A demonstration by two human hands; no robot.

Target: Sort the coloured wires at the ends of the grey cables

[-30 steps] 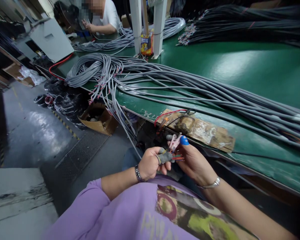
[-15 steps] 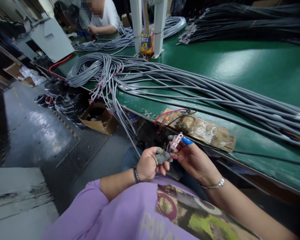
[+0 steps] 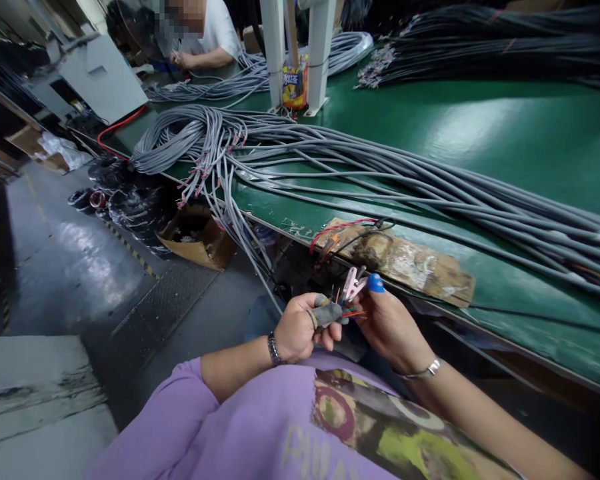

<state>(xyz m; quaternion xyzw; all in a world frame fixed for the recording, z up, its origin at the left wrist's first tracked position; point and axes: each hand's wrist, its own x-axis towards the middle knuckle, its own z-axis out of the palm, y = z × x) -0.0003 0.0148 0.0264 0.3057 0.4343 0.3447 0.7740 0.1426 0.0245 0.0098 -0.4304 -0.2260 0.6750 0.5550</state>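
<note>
My left hand [image 3: 305, 325], with grey covers on its thumb and a finger, is closed around a bunch of thin coloured wires [image 3: 353, 312]. Red, green, orange and blue strands poke out past the fingertips. Just to the right, my right hand [image 3: 393, 327] pinches a small pink clip [image 3: 353, 285] that looks like a clothes peg, its two arms spread in a V. Blue covering wraps the right thumb. The right fingertips are partly hidden behind the clip and wires. A grey cable [image 3: 271, 293] runs down from the table edge toward my left hand.
Long grey cables [image 3: 380, 157] lie across the green table [image 3: 460, 127]. A wooden board [image 3: 413, 263] with wires sits at the near edge. White posts [image 3: 319, 60] rise behind. A co-worker [image 3: 215, 40] sits at the far side. A cardboard box [image 3: 200, 237] is on the floor.
The pink clip has turned in my right hand and its two arms now show apart. The right thumb has tilted more upright. My left hand has barely moved.
</note>
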